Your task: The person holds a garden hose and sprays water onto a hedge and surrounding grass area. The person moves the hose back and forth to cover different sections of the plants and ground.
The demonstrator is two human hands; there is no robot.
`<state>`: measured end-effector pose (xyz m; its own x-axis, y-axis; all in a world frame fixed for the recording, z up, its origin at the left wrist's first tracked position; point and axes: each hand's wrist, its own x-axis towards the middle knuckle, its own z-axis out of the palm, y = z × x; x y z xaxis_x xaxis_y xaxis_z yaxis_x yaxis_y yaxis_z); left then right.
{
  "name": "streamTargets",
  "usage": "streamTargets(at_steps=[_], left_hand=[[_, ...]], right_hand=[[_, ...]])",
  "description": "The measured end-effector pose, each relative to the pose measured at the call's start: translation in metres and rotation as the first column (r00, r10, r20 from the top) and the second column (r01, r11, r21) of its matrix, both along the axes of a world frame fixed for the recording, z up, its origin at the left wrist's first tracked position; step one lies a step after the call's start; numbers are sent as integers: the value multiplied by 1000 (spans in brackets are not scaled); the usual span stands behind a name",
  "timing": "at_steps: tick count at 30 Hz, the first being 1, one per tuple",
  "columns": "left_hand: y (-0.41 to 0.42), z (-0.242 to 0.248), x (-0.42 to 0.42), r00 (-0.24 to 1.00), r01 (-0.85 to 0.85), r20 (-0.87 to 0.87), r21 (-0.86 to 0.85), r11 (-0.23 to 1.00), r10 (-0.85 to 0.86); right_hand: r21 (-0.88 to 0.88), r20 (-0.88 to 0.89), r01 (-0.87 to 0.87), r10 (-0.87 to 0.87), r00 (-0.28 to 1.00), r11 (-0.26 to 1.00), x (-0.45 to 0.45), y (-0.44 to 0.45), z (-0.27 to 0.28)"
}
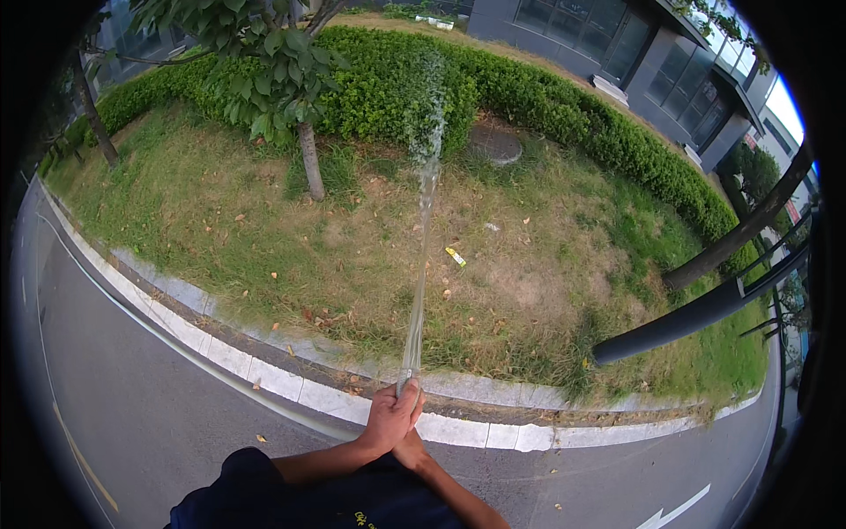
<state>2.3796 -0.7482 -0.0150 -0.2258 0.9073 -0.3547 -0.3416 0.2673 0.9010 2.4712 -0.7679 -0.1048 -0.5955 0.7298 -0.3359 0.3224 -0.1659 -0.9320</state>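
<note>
My left hand (388,416) is closed around the mouth of a pale hose (408,383), with its thumb along the top. Just below and partly behind it, my right hand (411,448) also grips the hose; its fingers are mostly hidden. A clear water jet (423,264) shoots straight ahead from the hose mouth over the grass. Farther out it breaks into spray (429,125) in front of the green hedge (383,86). Behind my hands, the hose's long run (264,400) trails left on the asphalt beside the white kerb (274,378).
A slim tree (310,159) stands in the grass strip (529,278) left of the jet. To the right are a dark leaning pole (661,334) and a tree trunk (727,244). A round manhole cover (496,145) lies by the hedge, and a yellow wrapper (456,256) on the grass.
</note>
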Motion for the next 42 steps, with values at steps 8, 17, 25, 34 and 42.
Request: streamTargets(at_steps=[8,17,25,34,42], left_hand=[[141,43,136,993,-70,99,130,989,57],[350,-44,360,933,-37,338,437,899,-127],[541,128,532,930,-131,363,468,874,-55],[696,191,573,981,-69,193,395,916,-9],[787,134,419,897,-184,429,138,973,109]], right_hand=[[41,54,114,-116,992,993,140,146,28],[163,219,-11,-25,975,987,336,337,70],[-225,-317,422,-476,821,878,542,532,115],[-182,-386,559,-582,716,809,569,681,199],[-101,-77,349,-357,931,932,427,791,149]])
